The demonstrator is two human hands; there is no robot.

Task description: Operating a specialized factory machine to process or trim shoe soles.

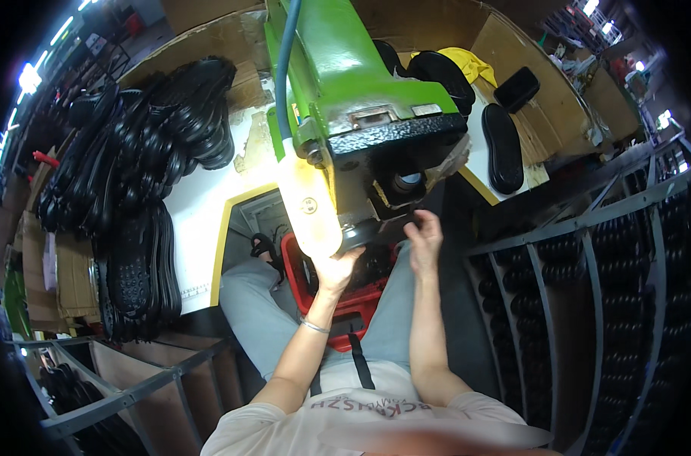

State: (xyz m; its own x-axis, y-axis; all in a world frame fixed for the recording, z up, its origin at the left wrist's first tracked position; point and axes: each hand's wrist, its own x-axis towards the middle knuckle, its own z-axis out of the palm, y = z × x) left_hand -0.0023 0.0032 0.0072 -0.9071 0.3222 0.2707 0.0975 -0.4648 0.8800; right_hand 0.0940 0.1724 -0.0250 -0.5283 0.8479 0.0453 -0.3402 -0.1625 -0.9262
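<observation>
A green machine (338, 68) with a black head reaches over my lap. A lit lamp tube (309, 205) hangs at its left side. My left hand (334, 270) is raised under the lamp and the round tool at the machine's underside; a black shoe sole (376, 242) appears held there between both hands, mostly hidden. My right hand (423, 237) grips that sole's right end just below the machine head. A thin bracelet sits on my left wrist.
A red crate (296, 270) stands between my knees. Big piles of black soles (144, 159) cover the white table at left. Single soles (503, 148) lie at right. Grey racks (589, 281) with soles stand on both sides.
</observation>
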